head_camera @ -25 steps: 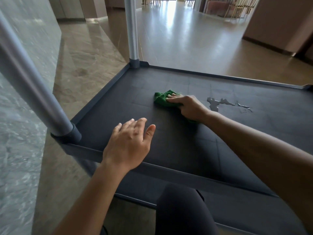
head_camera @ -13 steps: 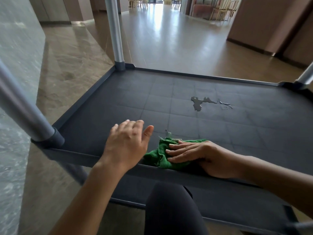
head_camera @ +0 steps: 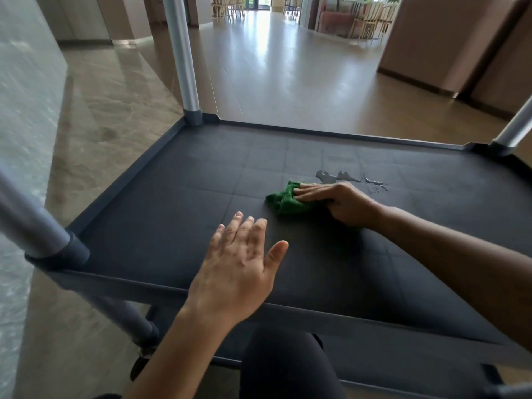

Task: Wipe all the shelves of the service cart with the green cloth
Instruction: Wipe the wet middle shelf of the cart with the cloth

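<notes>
my right hand (head_camera: 342,204) lies flat on the green cloth (head_camera: 283,201), fingers straight, and presses it on the dark cart shelf (head_camera: 172,197). a small water puddle (head_camera: 331,176) is just behind the cloth. my left hand (head_camera: 239,269) is open, fingers a little spread, near the front rim (head_camera: 144,283).

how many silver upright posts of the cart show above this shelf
3: near-left post, far-left post, far-right post. A fourth at the near-right corner may lie outside the frame.
</notes>
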Tool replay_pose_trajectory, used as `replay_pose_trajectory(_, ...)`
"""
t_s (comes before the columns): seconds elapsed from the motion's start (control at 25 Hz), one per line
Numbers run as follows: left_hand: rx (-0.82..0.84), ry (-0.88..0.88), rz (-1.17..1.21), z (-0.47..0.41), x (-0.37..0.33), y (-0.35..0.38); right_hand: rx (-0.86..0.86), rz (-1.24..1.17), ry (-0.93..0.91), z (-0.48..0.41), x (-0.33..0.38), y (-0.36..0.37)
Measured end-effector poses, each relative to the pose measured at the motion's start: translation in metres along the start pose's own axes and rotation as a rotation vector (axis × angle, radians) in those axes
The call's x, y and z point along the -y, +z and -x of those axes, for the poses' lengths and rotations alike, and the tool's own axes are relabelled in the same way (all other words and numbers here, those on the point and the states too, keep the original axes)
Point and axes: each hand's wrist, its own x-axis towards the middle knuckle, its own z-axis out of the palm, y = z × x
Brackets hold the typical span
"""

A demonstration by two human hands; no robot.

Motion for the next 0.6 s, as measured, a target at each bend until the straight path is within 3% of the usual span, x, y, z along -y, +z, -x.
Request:
replay_pose_trajectory(0.16,-0.044,0.004,0.014,0.0,-0.001,-0.003,-0.195,0.115,0.117,-0.033,-0.019,-0.007)
replay_pose_trajectory(0.24,-0.049,-0.002,0.024,-0.002,-0.002,-0.004,-0.372,0.119,0.132,-0.04,-0.019,-0.011)
replay_pose_trajectory(0.36,-0.014,-0.011,0.051,-0.008,-0.003,-0.002,-0.685,-0.027,0.338,-0.043,-0.006,-0.03)
replay_pose_trajectory(0.48,-0.053,0.003,0.064,-0.012,-0.004,-0.001,-0.868,-0.569,0.472,-0.037,0.012,-0.043)
replay_pose_trajectory(0.6,-0.066,0.01,0.061,-0.02,-0.001,0.001,-0.923,-1.072,0.563,-0.027,0.03,-0.046)
